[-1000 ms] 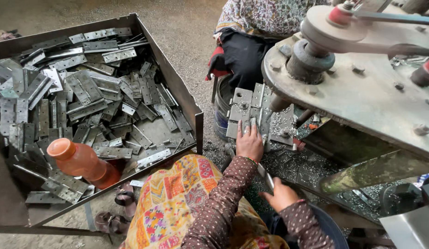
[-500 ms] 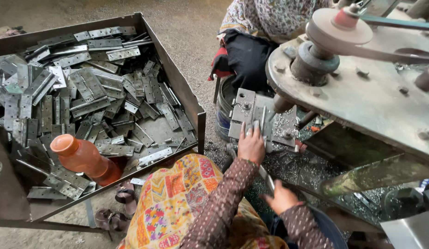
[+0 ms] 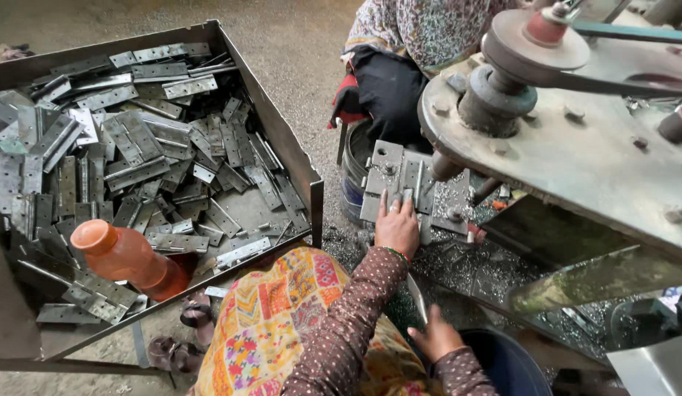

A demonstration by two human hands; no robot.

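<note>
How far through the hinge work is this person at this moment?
Done: cannot tell, no finished pile shows. In hand: the left hand presses on the metal fixture plate under the machine, and the right hand holds a flat metal strip low by the lap. Left: the metal tray holds a large heap of hinges.
</note>
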